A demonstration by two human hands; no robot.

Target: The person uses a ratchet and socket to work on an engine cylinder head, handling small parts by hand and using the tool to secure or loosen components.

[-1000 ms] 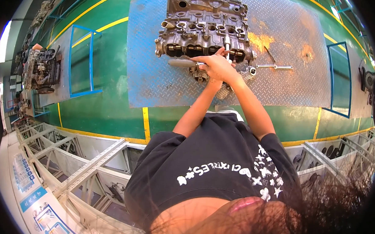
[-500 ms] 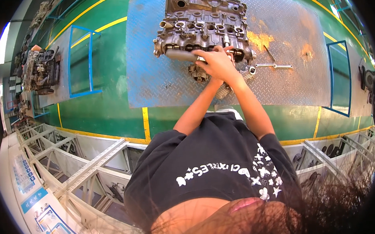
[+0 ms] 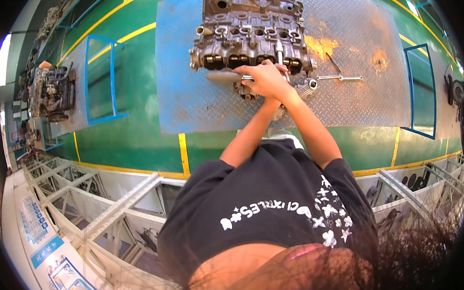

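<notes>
Grey handle (image 3: 219,76) has swung toward the black shirt's (image 3: 275,177) white lettering (image 3: 250,213)

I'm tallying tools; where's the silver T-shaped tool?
Head view, upper right: the T-shaped tool lies on the textured metal plate, right of the dark metal engine block.

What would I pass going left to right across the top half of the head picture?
An engine → a blue frame → the big engine block → a silver wrench → another blue frame.
</notes>
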